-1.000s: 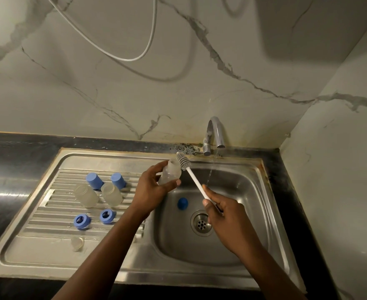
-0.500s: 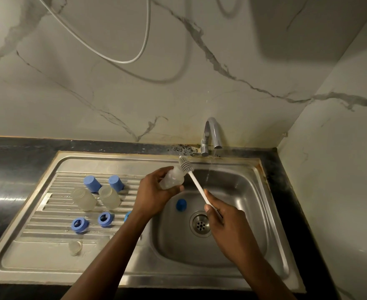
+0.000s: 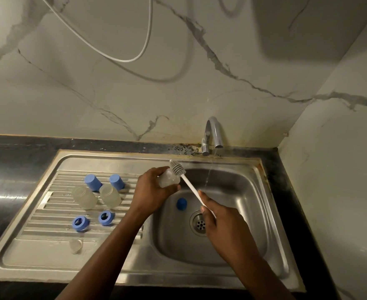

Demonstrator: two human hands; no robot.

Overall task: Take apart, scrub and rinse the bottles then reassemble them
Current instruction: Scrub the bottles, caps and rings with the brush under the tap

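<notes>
- Two hands meet over the sink basin at centre frame. The left hand grasps a clear bottle above the basin's left edge.
- The right hand is wrapped round the white handle of a bottle brush. Its grey bristle head touches the bottle's upper end.
- A tap at the basin's back edge runs a thin stream, which falls just right of the brush and apart from it.
- One blue piece lies on the basin floor, just left of the drain.
- On the draining board, left of frame, are two lying bottles, two blue caps behind them, two blue rings and a clear teat.
- Bare steel runs along the board's lower strip and the basin's right half.
- The dark bench borders the sink.
</notes>
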